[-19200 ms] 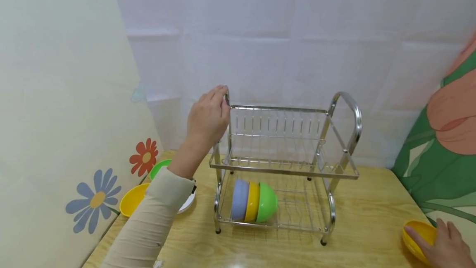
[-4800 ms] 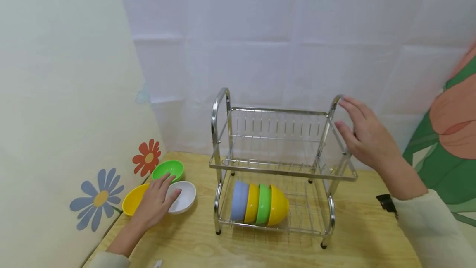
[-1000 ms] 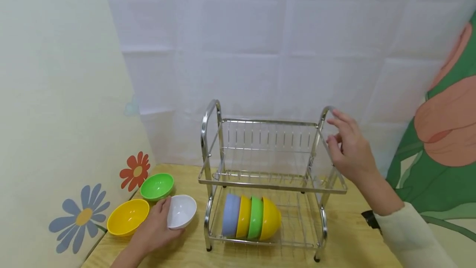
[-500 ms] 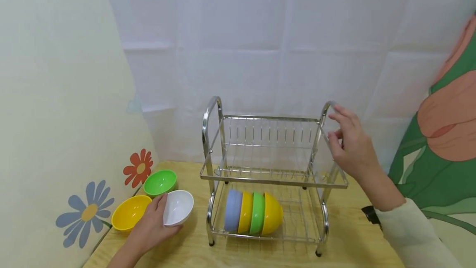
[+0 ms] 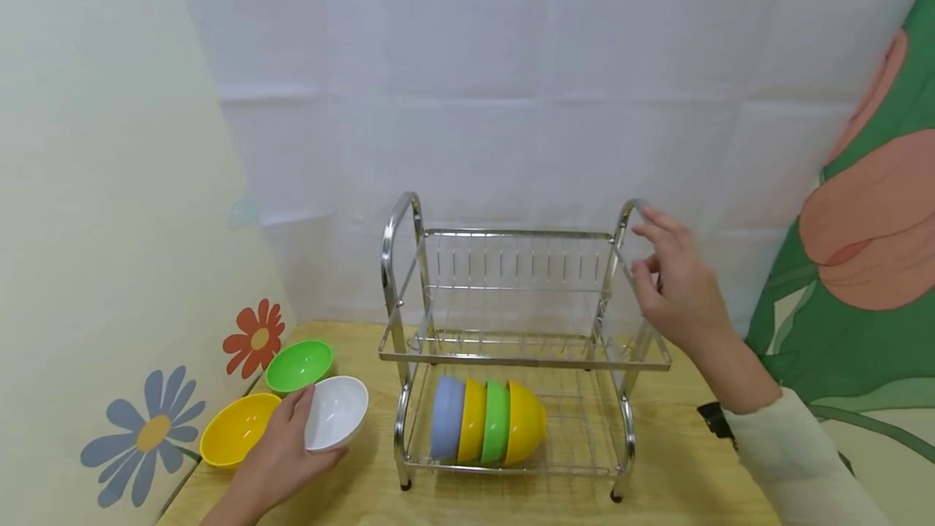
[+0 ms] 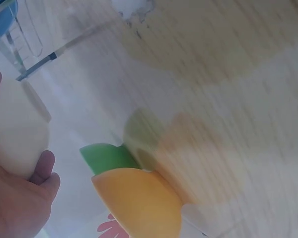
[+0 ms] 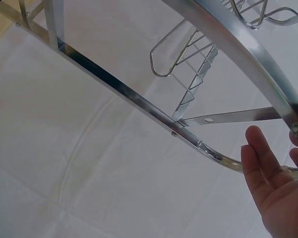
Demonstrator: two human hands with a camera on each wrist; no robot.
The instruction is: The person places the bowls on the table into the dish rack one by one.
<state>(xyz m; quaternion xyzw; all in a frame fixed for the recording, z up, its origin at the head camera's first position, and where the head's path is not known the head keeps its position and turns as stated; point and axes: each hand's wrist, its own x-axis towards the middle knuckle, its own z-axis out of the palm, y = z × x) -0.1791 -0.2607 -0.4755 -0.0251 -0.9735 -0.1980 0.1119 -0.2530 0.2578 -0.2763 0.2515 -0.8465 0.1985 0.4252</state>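
Note:
My left hand (image 5: 281,453) holds a small white bowl (image 5: 338,414) by its side, fingers at its near wall and thumb by the rim; the left wrist view shows the bowl (image 6: 17,129) pinched and raised off the table. Beside it are a green bowl (image 5: 299,366) and a yellow bowl (image 5: 239,430), both open side up. My right hand (image 5: 682,286) holds the right handle of the metal two-tier dish rack (image 5: 526,361), fingers bent around the tube. On the lower tier several bowls stand on edge in a row: blue (image 5: 446,419), yellow (image 5: 471,420), green (image 5: 496,422) and yellow (image 5: 526,424).
The wooden table (image 5: 372,493) meets a white cloth backdrop (image 5: 467,88) behind the rack. A flower-print panel (image 5: 146,185) borders the left side, and a tulip-print panel (image 5: 869,226) the right.
Earlier my left hand held the rack while my right reached a yellow bowl; that bowl now stands in the rack. Since then my left hand has grasped and lifted the white bowl.

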